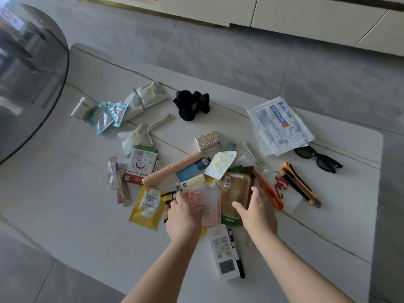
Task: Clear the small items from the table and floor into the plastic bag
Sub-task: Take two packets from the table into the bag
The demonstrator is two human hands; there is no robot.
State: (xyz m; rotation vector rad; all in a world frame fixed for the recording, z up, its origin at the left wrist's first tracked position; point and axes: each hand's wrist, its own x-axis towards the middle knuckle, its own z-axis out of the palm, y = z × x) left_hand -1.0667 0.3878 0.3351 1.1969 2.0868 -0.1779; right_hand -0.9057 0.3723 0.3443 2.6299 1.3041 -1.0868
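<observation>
Small items lie scattered over a white marble table [65, 193]. My left hand [183, 213] holds a translucent plastic bag with pink print [207, 204] by its left side, low over the pile. My right hand [255, 208] hovers open, thumb and fingers spread, beside a brown packet [235, 189]. Around them lie a yellow sachet [145, 206], a pink ribbed case [172, 169], a white remote [223, 250] and a black pen [237, 254]. Right of my right hand are an orange cutter [269, 191] and a yellow-black cutter [299, 184].
Farther back lie sunglasses [317, 160], a mask pack [279, 125], a black cloth bundle [192, 103] and teal sachets [107, 115]. A dark round glass top [26, 73] overhangs the left. Grey tiled floor [218, 51] surrounds the table; white cabinets [306, 16] line the far wall.
</observation>
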